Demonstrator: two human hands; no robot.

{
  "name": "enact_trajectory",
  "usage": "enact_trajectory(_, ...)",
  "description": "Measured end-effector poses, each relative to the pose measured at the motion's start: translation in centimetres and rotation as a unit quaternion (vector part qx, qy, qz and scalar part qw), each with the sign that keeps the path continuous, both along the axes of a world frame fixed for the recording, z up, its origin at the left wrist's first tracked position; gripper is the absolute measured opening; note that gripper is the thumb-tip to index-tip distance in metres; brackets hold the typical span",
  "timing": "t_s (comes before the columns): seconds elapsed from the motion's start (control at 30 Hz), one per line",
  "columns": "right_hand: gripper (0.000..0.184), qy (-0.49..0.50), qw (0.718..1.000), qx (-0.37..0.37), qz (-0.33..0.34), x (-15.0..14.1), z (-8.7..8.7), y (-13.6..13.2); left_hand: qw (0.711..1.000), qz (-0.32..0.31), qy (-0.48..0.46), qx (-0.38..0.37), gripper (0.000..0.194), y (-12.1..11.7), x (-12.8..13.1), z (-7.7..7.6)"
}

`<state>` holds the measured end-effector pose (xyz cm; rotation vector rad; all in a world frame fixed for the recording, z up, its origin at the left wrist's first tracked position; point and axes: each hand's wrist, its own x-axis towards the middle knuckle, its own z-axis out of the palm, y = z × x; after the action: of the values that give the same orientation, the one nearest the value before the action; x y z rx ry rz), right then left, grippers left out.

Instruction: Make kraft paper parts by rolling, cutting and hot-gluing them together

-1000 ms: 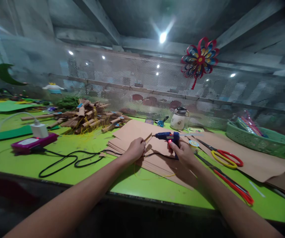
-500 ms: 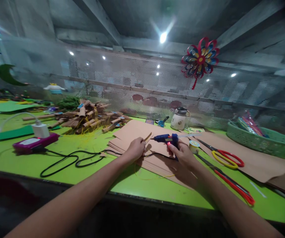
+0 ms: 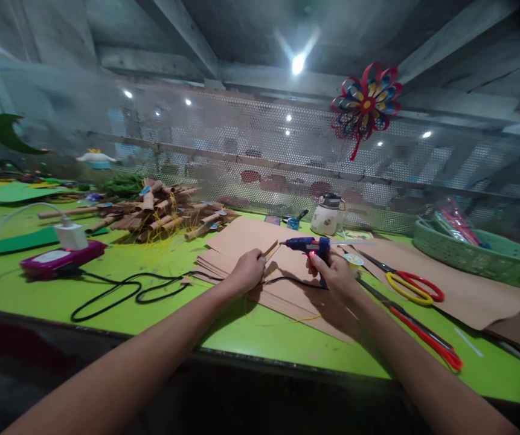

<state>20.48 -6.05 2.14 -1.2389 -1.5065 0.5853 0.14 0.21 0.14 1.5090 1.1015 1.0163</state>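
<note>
My right hand (image 3: 334, 275) grips a blue hot glue gun (image 3: 307, 244) with a red light lit, its nozzle pointing left. Closed around a thin rolled brown paper stick (image 3: 269, 249), my left hand (image 3: 247, 271) holds the stick's tip up near the nozzle. Both hands hover over a stack of brown paper sheets (image 3: 241, 241) on the green table (image 3: 160, 302). The gun's black cord (image 3: 124, 293) trails left across the table.
A pile of rolled paper sticks (image 3: 164, 211) lies at the back left, near a pink phone (image 3: 60, 258) with a white charger. Yellow-handled scissors (image 3: 411, 287) and red-handled scissors (image 3: 423, 335) lie right. A green basket (image 3: 472, 254) and a white jar (image 3: 327, 216) stand behind.
The glue gun has shifted slightly left and nearer the stick's tip. My left hand has stayed nearly where it was.
</note>
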Motion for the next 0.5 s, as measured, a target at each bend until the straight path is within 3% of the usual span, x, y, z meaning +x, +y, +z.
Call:
enact_trajectory(0.13, 0.039, 0.015, 1.000, -0.012, 0.013, -0.07, -0.12, -0.13, 0.995, -0.012, 0.084, 0.048, 0.016, 0.07, -0.28, 0.33)
enact_trajectory(0.5, 0.035, -0.034, 0.998, -0.026, 0.049, -0.70, 0.03, -0.68, 0.995, -0.025, 0.092, 0.039, 0.015, -0.05, -0.43, 0.69)
